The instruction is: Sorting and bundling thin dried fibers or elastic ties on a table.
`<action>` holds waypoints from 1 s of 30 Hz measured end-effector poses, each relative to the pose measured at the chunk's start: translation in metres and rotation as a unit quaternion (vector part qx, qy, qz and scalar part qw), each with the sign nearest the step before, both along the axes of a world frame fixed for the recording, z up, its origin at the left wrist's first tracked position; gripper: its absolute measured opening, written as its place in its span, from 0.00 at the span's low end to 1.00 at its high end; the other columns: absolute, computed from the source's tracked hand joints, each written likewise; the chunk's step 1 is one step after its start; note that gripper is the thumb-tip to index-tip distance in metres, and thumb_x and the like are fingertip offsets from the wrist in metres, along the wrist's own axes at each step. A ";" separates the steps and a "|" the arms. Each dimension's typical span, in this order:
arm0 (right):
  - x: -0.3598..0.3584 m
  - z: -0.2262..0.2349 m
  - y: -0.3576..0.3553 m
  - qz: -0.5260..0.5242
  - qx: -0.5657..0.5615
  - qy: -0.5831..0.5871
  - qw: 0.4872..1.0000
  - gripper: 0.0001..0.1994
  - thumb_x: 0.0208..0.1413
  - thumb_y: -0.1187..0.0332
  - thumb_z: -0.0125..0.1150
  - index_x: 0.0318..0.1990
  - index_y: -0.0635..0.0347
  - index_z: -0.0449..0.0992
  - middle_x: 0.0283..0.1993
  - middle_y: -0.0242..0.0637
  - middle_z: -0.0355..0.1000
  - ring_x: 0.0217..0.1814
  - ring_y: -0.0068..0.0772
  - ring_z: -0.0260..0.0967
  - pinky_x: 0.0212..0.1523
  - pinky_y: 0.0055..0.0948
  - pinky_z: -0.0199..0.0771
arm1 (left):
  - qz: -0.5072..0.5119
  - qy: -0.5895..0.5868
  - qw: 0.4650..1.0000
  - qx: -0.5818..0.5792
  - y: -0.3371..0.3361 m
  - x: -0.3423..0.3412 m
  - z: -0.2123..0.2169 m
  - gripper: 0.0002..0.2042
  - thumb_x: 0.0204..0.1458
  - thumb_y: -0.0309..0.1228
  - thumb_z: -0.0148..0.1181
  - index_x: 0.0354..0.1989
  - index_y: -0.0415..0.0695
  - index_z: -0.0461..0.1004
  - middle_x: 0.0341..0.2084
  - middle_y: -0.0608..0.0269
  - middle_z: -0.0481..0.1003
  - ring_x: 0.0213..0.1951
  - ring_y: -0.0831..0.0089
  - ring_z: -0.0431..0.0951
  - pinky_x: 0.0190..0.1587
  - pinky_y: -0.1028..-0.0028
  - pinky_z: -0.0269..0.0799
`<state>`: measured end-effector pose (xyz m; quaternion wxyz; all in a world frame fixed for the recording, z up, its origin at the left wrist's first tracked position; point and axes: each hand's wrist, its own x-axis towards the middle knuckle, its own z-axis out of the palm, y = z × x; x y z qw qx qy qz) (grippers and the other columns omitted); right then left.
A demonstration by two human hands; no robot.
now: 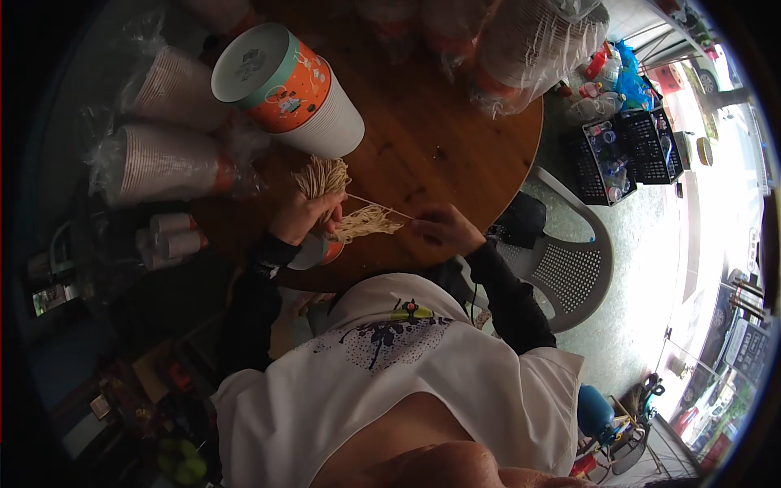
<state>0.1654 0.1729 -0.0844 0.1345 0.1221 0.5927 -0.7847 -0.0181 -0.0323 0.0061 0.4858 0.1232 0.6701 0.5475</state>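
My left hand [307, 214] is closed around the middle of a bundle of pale tan cords [322, 176]; whether they are string or another strand material I cannot tell. The bundle's loose ends [368, 224] fan out on the right, below that hand. One or two thin cords [380, 205] run straight from the bundle to my right hand [443, 227], whose fingers are pinched on them. Partly hidden under the left hand lies a white and orange paper cup [313, 254]. Beyond the bundle stands a tall stack of paper buckets [305, 89], the top one orange and green.
Plastic-wrapped cup stacks [167, 167] crowd the left side; another wrapped stack [541, 49] stands at the far right of the round wooden table [455, 138]. A grey chair [573, 260] and a black crate of bottles [606, 163] are to the right.
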 end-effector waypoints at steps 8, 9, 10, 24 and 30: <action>0.059 -0.063 0.015 -0.093 -0.005 -0.107 0.990 0.09 0.57 0.65 0.53 0.34 0.63 0.73 0.21 0.26 0.65 0.18 0.14 0.59 0.17 0.15 0.57 | -0.285 0.205 0.927 -0.135 0.114 0.012 -0.048 0.09 0.50 0.30 0.54 0.25 0.35 0.70 0.14 0.60 0.72 0.13 0.71 0.72 0.18 0.71 0.70; 0.065 -0.069 0.018 -0.126 -0.002 -0.118 0.985 0.09 0.57 0.66 0.53 0.35 0.63 0.73 0.21 0.27 0.65 0.18 0.14 0.60 0.17 0.15 0.58 | -0.315 0.246 0.902 -0.166 0.136 0.019 -0.071 0.10 0.49 0.31 0.55 0.24 0.35 0.71 0.15 0.57 0.73 0.13 0.68 0.73 0.19 0.69 0.71; 0.066 -0.076 0.020 -0.129 -0.003 -0.119 0.985 0.09 0.57 0.66 0.53 0.35 0.63 0.73 0.21 0.27 0.65 0.18 0.14 0.60 0.17 0.15 0.58 | -0.373 0.299 0.853 -0.209 0.150 0.021 -0.120 0.12 0.48 0.33 0.56 0.23 0.35 0.71 0.17 0.54 0.73 0.16 0.64 0.74 0.21 0.67 0.71; 0.082 -0.144 0.038 -0.132 0.309 -0.111 0.935 0.07 0.49 0.70 0.50 0.31 0.61 0.74 0.26 0.50 0.71 0.32 0.52 0.70 0.33 0.42 0.70 | -0.432 0.426 0.780 -0.150 0.167 0.031 -0.251 0.13 0.50 0.29 0.48 0.43 0.39 0.71 0.39 0.48 0.72 0.41 0.50 0.72 0.42 0.60 0.70; 0.075 -0.142 0.047 -0.089 0.389 -0.090 0.912 0.07 0.48 0.70 0.51 0.25 0.63 0.73 0.25 0.51 0.70 0.32 0.54 0.69 0.32 0.44 0.69 | -0.440 0.583 0.679 -0.069 0.160 0.018 -0.255 0.09 0.53 0.30 0.44 0.24 0.41 0.67 0.25 0.51 0.70 0.29 0.53 0.72 0.27 0.59 0.68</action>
